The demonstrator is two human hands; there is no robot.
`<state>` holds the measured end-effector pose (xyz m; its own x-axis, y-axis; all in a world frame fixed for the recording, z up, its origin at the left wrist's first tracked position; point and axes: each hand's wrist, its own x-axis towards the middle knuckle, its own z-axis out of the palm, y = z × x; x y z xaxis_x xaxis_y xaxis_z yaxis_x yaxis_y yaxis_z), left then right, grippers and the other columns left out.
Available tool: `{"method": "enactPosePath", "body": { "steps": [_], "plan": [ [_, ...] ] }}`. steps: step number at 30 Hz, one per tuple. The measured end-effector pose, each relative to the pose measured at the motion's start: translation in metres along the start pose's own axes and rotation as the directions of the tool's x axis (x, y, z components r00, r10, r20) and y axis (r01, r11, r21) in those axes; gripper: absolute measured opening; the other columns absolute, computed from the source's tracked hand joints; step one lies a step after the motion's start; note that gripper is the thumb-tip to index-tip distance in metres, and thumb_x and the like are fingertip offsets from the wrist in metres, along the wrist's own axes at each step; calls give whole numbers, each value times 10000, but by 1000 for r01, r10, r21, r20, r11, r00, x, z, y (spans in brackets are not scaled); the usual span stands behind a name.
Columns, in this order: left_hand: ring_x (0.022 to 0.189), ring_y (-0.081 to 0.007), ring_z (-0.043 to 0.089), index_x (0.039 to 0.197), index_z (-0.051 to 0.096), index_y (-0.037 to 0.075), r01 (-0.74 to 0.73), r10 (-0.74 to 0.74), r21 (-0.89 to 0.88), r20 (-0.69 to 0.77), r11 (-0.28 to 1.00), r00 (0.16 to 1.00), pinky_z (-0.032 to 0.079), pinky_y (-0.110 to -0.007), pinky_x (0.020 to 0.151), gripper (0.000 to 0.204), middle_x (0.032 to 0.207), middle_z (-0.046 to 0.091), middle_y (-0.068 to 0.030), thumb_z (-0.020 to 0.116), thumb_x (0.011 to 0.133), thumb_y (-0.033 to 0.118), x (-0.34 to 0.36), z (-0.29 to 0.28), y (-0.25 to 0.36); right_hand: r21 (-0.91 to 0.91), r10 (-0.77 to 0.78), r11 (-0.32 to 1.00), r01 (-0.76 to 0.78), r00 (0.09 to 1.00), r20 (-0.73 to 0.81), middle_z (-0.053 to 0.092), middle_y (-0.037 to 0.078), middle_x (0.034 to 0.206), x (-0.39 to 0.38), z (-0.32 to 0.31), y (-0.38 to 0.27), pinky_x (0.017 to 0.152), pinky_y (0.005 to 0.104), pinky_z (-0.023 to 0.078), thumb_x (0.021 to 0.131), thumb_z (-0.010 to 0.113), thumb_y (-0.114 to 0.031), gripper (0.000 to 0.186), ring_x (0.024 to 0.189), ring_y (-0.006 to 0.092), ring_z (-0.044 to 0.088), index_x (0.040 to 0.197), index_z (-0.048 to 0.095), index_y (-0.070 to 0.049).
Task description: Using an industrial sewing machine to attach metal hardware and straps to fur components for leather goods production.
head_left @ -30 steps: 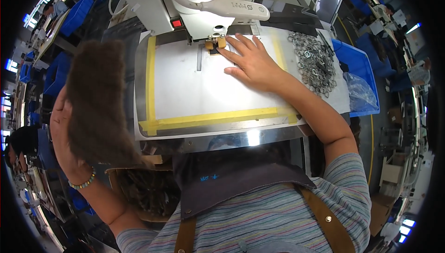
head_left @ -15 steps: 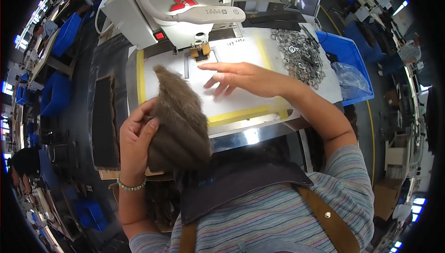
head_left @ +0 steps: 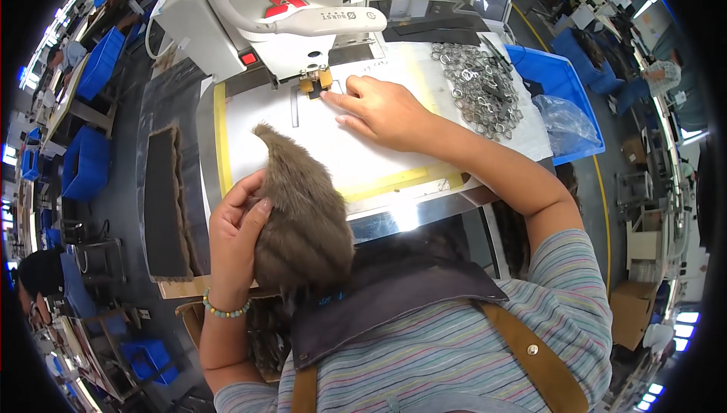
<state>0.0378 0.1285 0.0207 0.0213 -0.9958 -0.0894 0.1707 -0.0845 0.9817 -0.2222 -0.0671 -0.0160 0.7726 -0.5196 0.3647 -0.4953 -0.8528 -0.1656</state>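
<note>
The left hand [head_left: 236,231] has its thumb and fingers clamped on a brown fur piece [head_left: 307,220], which spreads out to their right. The right hand [head_left: 390,114] has its fingers apart: the index stretches left, its tip at a small dark patch [head_left: 316,95] beneath the white sewing machine [head_left: 291,59]. Right of these fingers lie heaped metal rings [head_left: 477,87]; left of the left fingers lies a dark fur-edged strip [head_left: 163,205].
</note>
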Motion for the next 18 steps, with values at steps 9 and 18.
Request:
{"method": "enactPosePath", "body": {
  "steps": [9, 18],
  "plan": [
    [1170, -141, 687, 1472, 543, -98, 5, -7, -27, -55, 1000, 998, 548, -281, 1025, 437, 1328, 707, -132, 611, 1061, 35, 0, -13, -5, -74, 54, 996, -49, 997, 60, 625, 129, 1056, 13, 14, 3, 751, 437, 582, 1063, 602, -388, 445, 897, 300, 707, 1404, 669, -110],
    [1186, -141, 674, 1482, 532, -99, 35, -38, -79, -36, 996, 999, 541, -282, 1031, 445, 1344, 694, -139, 607, 1064, 36, 5, -9, -7, -73, 55, 996, -52, 997, 47, 620, 119, 1033, 14, 14, 0, 743, 428, 578, 1057, 613, -389, 425, 878, 287, 700, 1370, 696, -114]
  ]
}}
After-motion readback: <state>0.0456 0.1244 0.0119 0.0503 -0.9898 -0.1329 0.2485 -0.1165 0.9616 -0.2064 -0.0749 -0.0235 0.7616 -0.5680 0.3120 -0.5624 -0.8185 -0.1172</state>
